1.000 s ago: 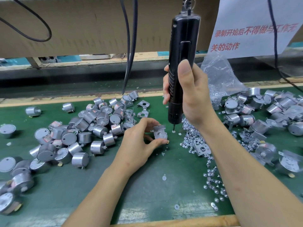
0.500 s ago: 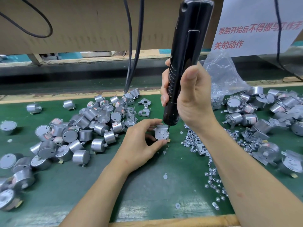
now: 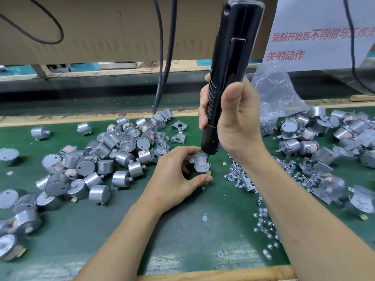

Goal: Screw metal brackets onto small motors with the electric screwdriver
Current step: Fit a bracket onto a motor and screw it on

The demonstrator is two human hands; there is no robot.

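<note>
My left hand point(image 3: 174, 175) pinches a small silver motor with a metal bracket point(image 3: 199, 164) on its top, just above the green mat. My right hand point(image 3: 233, 118) grips the black electric screwdriver point(image 3: 229, 63), which stands nearly upright and leans slightly right at the top. Its bit touches the right side of the bracket. The motor body is mostly hidden by my fingers. Loose screws point(image 3: 239, 175) lie in a heap just right of the motor.
A pile of bare motors point(image 3: 105, 155) covers the mat's left half. Loose brackets point(image 3: 178, 130) lie behind my left hand. Motors with brackets point(image 3: 324, 151) are heaped at right beside a clear plastic bag point(image 3: 272, 92). Black cables point(image 3: 164, 57) hang at centre. A wooden edge point(image 3: 213, 274) borders the front.
The screwdriver has come down and to the left, from hovering over the mat beside the motor to its bit resting on the bracket. My left hand has kept the motor almost still.
</note>
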